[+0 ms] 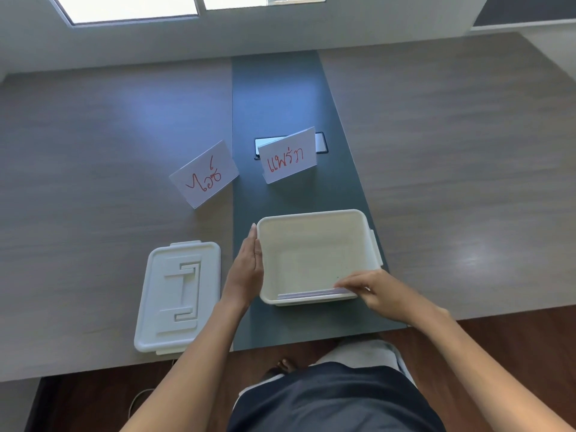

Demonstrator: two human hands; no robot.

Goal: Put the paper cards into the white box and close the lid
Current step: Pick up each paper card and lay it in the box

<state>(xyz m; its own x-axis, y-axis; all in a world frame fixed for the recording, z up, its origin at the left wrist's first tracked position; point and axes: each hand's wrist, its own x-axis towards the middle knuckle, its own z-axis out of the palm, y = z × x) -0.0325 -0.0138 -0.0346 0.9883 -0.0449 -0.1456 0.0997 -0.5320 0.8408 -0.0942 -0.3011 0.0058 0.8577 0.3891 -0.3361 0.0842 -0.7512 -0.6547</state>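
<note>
The white box (314, 218) stands open near the table's front edge. Its lid (179, 296) lies flat to the left of it. My left hand (246, 269) rests flat against the box's left wall, fingers straight. My right hand (371, 291) pinches a folded paper card (307, 295) that lies along the box's near wall. Two more folded cards with red writing stand on the table beyond the box: one (204, 174) to the left, one (288, 160) straight behind.
A dark strip (280, 98) runs down the middle of the wooden table (452, 151). A black-framed socket hatch (321, 142) sits behind the far card. My lap and the floor lie below the table's front edge.
</note>
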